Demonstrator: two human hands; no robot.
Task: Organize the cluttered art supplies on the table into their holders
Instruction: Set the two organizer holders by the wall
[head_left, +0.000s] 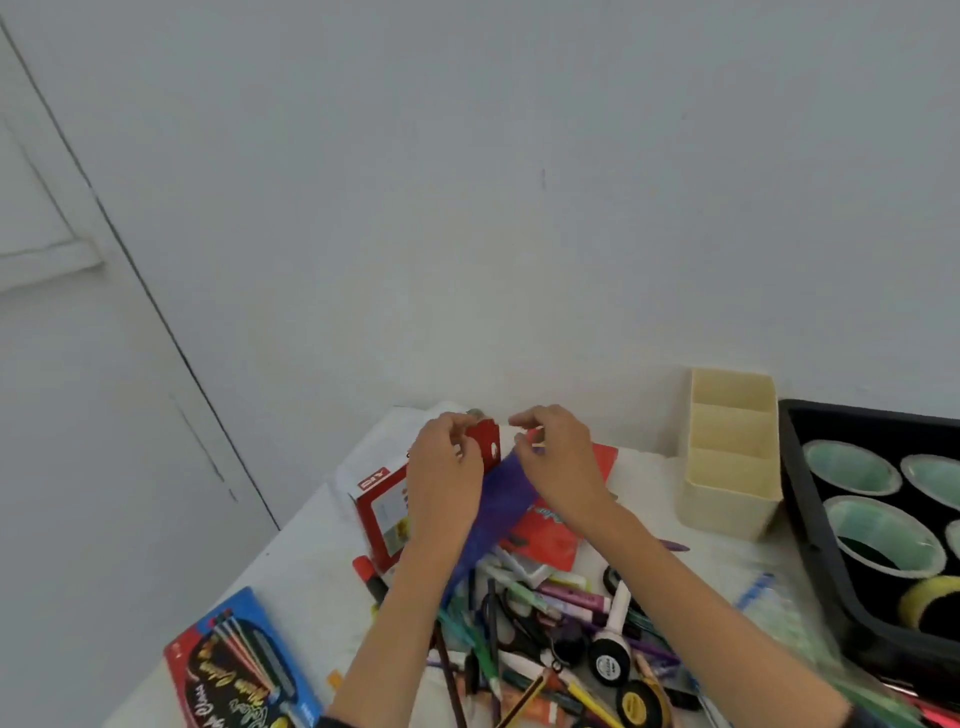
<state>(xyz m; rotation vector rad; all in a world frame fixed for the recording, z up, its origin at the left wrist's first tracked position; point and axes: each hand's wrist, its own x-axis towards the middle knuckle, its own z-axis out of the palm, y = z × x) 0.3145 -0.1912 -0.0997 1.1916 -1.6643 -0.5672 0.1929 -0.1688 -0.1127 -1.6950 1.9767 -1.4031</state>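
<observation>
Red flap (485, 441) of a purple pack (501, 512) is being pinched by the left hand (447, 470), fingers curled onto it. The right hand (561, 462) is pinching the pack's top edge just beside it. Both are working at the far side of the table (311, 571), over a red box (382, 512).

Pens (540, 618) are lying heaped nearer the person, none yet in the cream holder (732, 467), which is standing to the right beside a black tray (802, 519).

Tugging the flap too hard is likely risking a tear, or contents spilling onto the heap. The forearms are hanging low over the pens and could be knocking some off the edge.
</observation>
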